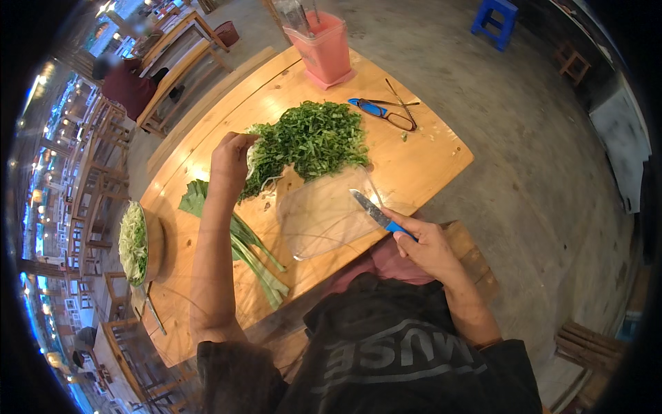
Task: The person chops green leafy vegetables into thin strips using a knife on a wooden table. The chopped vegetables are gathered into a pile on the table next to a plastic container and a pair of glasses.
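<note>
My right hand grips a kitchen knife by its blue handle. The blade points up and left over the near right part of a clear plastic cutting sheet or lid. At the left side of a heap of shredded leafy greens is my left hand, fingers bent. Pale shreds show beside its fingertips; whether it pinches any is hidden. Whole leafy stalks lie left of the plastic, partly behind my left forearm. A bowl full of pale green shreds stands at the table's left edge.
The wooden table also carries eyeglasses by a blue object, and a pink container with utensils. Another knife lies near the bowl. Seated people, benches and a blue stool are farther off.
</note>
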`<state>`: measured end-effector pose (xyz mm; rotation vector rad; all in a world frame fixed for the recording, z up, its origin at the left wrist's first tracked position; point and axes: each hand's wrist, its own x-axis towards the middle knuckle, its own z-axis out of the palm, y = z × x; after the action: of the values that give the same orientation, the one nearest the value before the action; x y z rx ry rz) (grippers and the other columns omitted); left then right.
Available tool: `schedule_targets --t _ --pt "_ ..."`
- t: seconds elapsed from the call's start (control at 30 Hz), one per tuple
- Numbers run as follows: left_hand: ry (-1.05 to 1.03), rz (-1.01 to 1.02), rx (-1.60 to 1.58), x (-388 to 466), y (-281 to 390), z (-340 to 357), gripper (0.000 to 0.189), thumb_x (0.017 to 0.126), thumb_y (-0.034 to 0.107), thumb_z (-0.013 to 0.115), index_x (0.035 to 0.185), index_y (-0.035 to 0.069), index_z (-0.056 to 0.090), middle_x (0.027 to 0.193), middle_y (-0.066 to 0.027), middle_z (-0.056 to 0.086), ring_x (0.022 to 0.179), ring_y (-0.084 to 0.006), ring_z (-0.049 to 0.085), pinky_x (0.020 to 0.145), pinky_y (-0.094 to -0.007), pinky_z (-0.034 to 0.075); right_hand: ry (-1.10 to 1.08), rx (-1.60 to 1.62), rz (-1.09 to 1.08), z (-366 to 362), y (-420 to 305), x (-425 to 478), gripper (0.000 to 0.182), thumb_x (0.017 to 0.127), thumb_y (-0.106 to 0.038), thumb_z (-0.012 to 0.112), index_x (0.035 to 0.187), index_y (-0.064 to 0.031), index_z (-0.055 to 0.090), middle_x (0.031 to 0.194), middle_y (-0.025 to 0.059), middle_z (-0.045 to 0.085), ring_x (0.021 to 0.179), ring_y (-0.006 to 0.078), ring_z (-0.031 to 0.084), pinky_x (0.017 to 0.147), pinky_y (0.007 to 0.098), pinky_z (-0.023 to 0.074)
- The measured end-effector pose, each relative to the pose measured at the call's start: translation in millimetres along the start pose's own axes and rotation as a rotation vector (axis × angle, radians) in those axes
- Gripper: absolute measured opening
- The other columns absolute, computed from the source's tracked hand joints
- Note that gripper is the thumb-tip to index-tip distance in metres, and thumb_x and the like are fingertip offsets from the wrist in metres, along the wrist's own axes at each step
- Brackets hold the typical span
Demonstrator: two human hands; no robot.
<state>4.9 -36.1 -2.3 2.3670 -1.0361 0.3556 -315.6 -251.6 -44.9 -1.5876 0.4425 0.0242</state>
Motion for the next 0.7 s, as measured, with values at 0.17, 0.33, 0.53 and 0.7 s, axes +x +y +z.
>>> schedule_targets --t 0.17,0.33,0.53,0.7 --pt "-0.049 -0.059 0.289 9 -24 -2 0.016 0.09 0.02 0.073 0.094 0.004 0.074 0.093 -0.0141 0.074 0.089 -0.0302 0.07 0.083 -0.0391 0.054 -0.061 0.019 -0.042 8 -2 11 0.049 0.098 -0.004 0.057 0.147 -0.0105 0.054 0.071 -0.0071 0.049 0.065 0.0022 0.044 0.061 0.0188 0.0405" --pt "0.022 -0.091 0.365 -2 11 -1 0.027 0.086 0.032 0.078 0.088 0.005 0.073 0.083 -0.0122 0.073 0.084 -0.0281 0.069 0.083 -0.0393 0.054 -0.098 0.118 0.006 12 -20 14 0.049 0.099 -0.004 0.056 0.147 -0.0097 0.053 0.074 -0.0066 0.051 0.067 0.002 0.045 0.062 0.0189 0.0422" --pt "-0.296 -0.453 -0.449 -61 104 7 0.04 0.09 0.041 0.076 0.086 0.001 0.072 0.08 -0.0077 0.073 0.078 -0.0138 0.066 0.072 -0.032 0.053 -0.071 0.193 -0.031 31 -15 24 0.05 0.1 -0.004 0.052 0.149 -0.0173 0.052 0.069 -0.0067 0.05 0.059 0.0012 0.042 0.054 0.0196 0.0394" --pt "-0.381 -0.583 -0.758 -90 106 23 0.029 0.093 0.028 0.075 0.088 -0.001 0.073 0.082 -0.0055 0.073 0.079 -0.0111 0.065 0.076 -0.0281 0.051 -0.074 0.103 -0.125 49 -21 26 0.051 0.099 -0.004 0.053 0.149 -0.0178 0.052 0.069 -0.0065 0.052 0.058 0.001 0.044 0.054 0.0197 0.0398"
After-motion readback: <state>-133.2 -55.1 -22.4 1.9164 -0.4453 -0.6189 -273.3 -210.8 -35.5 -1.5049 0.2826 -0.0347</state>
